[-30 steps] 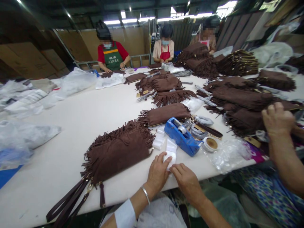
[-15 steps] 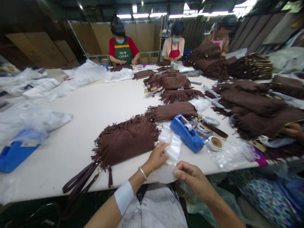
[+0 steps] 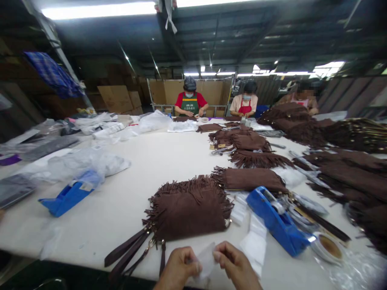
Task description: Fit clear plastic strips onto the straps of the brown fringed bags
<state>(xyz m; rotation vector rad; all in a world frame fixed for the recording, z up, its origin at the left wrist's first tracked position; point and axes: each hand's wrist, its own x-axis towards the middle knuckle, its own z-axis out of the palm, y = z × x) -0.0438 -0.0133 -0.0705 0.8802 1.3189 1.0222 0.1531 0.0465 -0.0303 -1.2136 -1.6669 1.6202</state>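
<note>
Near the table's front edge, a small translucent plastic piece (image 3: 206,259) is pinched between my two hands. My left hand (image 3: 179,266) grips its left side, and my right hand (image 3: 235,264) holds its upper right corner. Just beyond them a brown fringed bag (image 3: 190,213) lies flat, its dark straps (image 3: 128,251) trailing toward the lower left. White folded sheets (image 3: 255,241) rest to the right of my hands, beside a blue tape dispenser (image 3: 278,221).
A tape roll (image 3: 329,247) and clear plastic lie at the right. More brown bags (image 3: 250,179) spread behind and to the right. Another blue dispenser (image 3: 71,195) and plastic bags (image 3: 81,163) are at the left. A person in a green apron (image 3: 190,102) and others work across the table.
The view has tilted up and turned left. My left hand has left the white sheets, and both hands now hold the translucent piece in front of the bag.
</note>
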